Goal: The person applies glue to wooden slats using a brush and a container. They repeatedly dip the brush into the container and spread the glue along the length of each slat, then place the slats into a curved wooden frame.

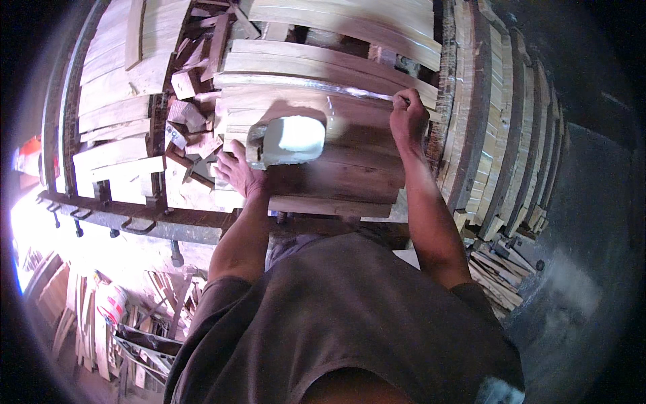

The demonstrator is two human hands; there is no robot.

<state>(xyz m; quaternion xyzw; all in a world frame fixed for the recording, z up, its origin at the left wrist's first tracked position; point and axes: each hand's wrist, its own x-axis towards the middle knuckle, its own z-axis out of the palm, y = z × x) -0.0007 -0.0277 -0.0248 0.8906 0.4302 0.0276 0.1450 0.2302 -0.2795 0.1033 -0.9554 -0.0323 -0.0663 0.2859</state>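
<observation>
My left hand [239, 170] lies with its fingers apart over the left ends of the wooden boards [363, 178]. Close beside it stands an open container [254, 151] with a thick white substance [293, 140] in it; I cannot tell whether they touch. My right hand [408, 118] is closed at the right end of a narrow wooden strip [269, 82]. A wet-looking white streak [336, 88] runs along this strip up to my right fingers. What those fingers hold, if anything, is hidden.
Wood offcuts [187, 114] lie heaped left of the boards. More boards [114, 121] rest on the left of the metal frame [195, 225], whose clamps line the near edge. Clamped panels [494, 114] stand at the right. Loose sticks [498, 273] lie lower right.
</observation>
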